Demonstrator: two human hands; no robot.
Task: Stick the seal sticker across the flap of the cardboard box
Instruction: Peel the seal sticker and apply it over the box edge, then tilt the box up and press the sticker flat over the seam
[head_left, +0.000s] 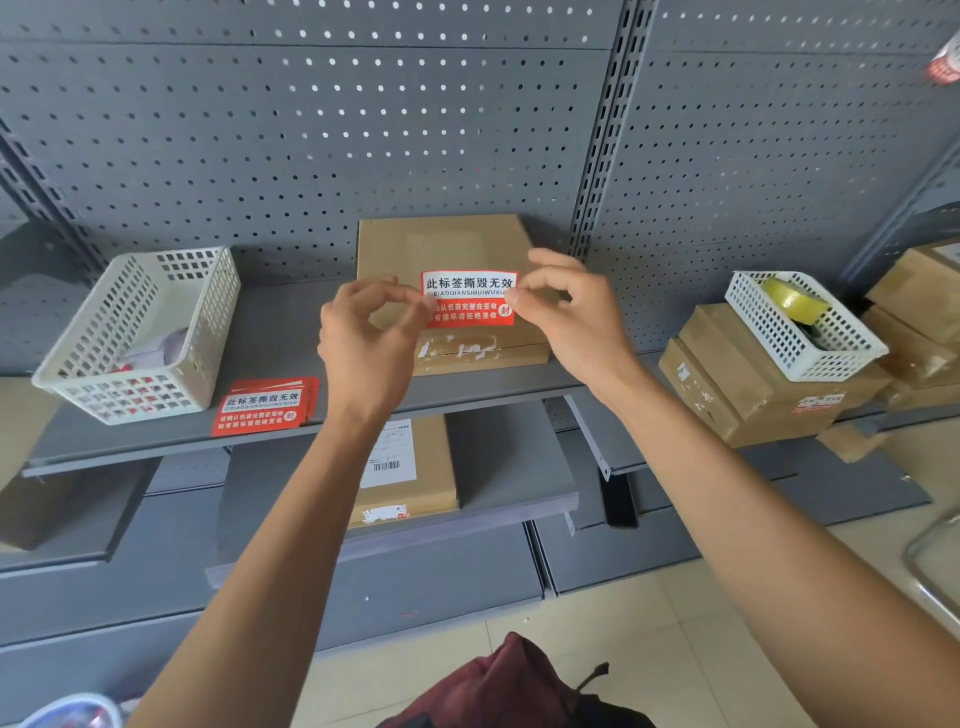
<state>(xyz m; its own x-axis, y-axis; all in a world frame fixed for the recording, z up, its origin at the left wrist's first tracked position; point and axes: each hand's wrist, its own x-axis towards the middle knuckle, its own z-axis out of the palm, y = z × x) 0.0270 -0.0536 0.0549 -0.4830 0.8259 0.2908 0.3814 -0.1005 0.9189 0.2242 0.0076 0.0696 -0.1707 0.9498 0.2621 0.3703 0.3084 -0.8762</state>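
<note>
A flat brown cardboard box (447, 249) lies on the grey shelf (291, 332), its front flap edge scarred with torn white sticker residue. Just above the box I hold a red-and-white seal sticker (470, 299) with black Chinese print. My left hand (369, 338) pinches its left edge between thumb and forefinger. My right hand (571, 312) pinches its right edge the same way. The sticker is stretched flat between both hands, over the box's front half. Whether it touches the cardboard I cannot tell.
A stack of the same red stickers (265, 405) lies on the shelf left of the box, beside a white mesh basket (140, 332). At right, another white basket (800, 322) with a yellow tape roll (792, 299) sits on stacked cartons (737, 384). A labelled parcel (405, 473) rests on the lower shelf.
</note>
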